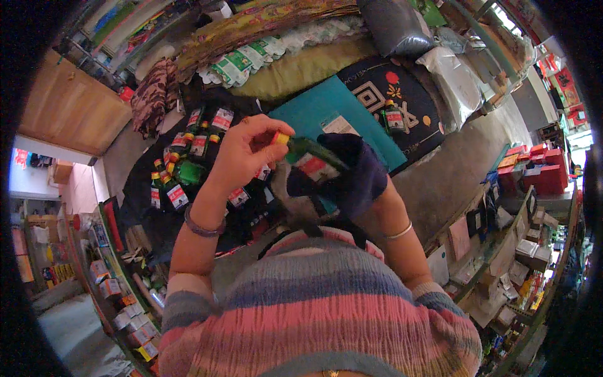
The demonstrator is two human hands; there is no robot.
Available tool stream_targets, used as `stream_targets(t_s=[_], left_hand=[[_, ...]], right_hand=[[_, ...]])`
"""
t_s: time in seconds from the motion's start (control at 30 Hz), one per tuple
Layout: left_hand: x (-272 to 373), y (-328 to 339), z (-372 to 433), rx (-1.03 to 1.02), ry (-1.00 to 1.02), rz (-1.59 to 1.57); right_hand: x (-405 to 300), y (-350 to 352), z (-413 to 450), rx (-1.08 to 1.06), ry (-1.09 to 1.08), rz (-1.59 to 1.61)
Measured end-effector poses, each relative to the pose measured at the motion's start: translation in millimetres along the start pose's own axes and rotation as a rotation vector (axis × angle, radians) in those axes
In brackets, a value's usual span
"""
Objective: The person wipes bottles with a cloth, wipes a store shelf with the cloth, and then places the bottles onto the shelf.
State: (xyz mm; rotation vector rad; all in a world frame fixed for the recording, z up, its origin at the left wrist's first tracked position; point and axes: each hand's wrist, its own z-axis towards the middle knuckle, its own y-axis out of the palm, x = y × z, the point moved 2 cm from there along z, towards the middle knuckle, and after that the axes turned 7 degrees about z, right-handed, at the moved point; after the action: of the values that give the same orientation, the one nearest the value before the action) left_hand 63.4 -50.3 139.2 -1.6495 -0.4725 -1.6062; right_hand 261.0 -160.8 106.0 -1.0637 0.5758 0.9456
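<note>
My left hand [254, 146] grips the yellow and red cap of a green glass bottle [315, 162] with a red and white label. A dark blue cloth [360, 176] covers my right hand [377, 184] and wraps the bottle's base; the fingers are hidden under it. The bottle lies tilted between both hands. Several similar bottles [176, 195] lie and stand in a group on dark material to the left. Another green bottle [394, 118] lies on a black patterned mat [424, 101], beyond a flat teal board [306, 103] that carries a white label.
Rolled fabrics and a long green-brown bundle [315, 66] lie at the far side. A clear plastic-wrapped package [454, 85] rests at the upper right. Shelves with small boxes [532, 249] stand at the right, and more boxes [110, 287] at the left. A wooden panel [75, 99] is at the upper left.
</note>
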Motion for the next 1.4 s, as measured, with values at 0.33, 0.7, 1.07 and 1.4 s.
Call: stream_targets(t_s=[0.33,0.7,1.07,1.4], left_hand=[[3.6,37.5,-8.7,-0.300,0.361,0.248],[-41.2,54.1,-43.6,-0.089,0.233,0.248],[-136.7,0.0,-22.6,0.511,-0.032,0.491],[-241.7,-13.8,-2.6,0.333,-0.159,0.599]], right_hand=[[40.8,29.9,-11.0,-0.484,0.209,0.764],[43.7,31.5,-44.8,-0.335,0.183,0.608],[81.4,-6.7,-93.8,0.150,0.872,1.644],[70.6,-9.3,-109.1,0.222,0.851,1.481]])
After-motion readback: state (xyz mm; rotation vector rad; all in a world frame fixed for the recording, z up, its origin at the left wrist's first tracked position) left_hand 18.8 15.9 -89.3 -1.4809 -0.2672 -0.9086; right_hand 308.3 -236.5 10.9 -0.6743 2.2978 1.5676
